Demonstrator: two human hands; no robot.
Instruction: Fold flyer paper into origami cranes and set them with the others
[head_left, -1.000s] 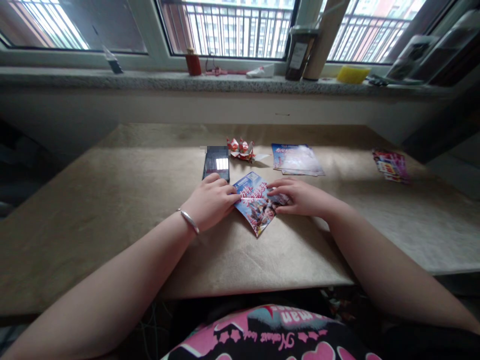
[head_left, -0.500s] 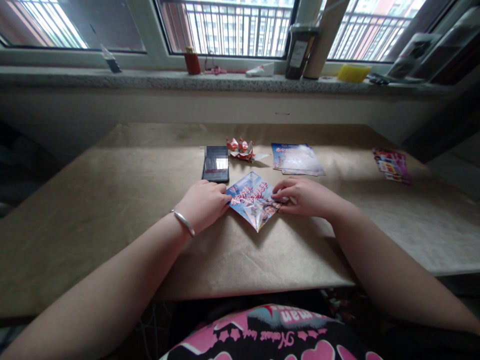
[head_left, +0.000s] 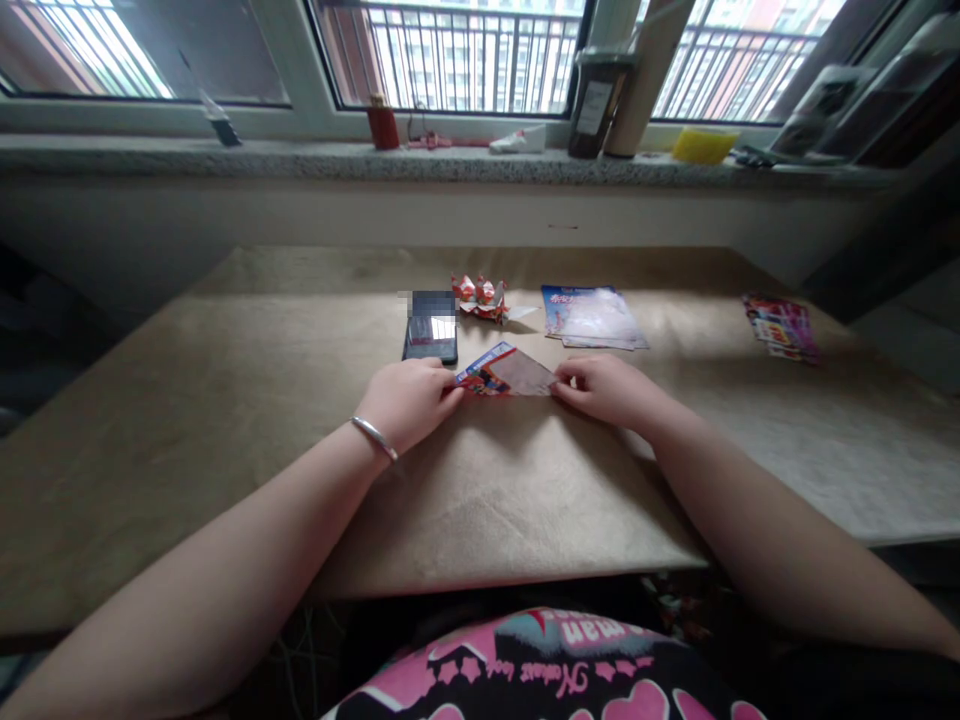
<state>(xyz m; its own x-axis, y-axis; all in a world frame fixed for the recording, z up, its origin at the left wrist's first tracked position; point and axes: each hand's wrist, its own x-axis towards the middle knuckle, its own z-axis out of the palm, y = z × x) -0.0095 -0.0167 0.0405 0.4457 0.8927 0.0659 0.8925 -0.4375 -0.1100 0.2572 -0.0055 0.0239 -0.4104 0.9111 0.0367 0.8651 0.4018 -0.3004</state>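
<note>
A printed paper sheet [head_left: 517, 372], doubled into a low triangle, lies between my hands with its long edge toward me. Its left corner is pinched in my left hand [head_left: 417, 402], which wears a silver bangle [head_left: 373, 437] at the wrist. My right hand [head_left: 604, 386] grips the opposite corner between thumb and fingers. Just beyond my left hand lies a dark phone [head_left: 430, 338], its top part blurred out. Behind the sheet sits a red and white folded paper piece [head_left: 481, 298] with upright points.
Flat printed sheets [head_left: 594, 318] lie stacked behind my right hand. More colourful printed papers [head_left: 781, 328] rest at the table's right. On the granite sill [head_left: 300, 162] stand a red bottle [head_left: 383, 125], a dark lidded container [head_left: 596, 105] and a yellow block [head_left: 703, 146].
The sheet was a diamond with a corner pointing toward me; now it is folded to a triangle, showing a different printed face. Both hands have closed on its side corners.
</note>
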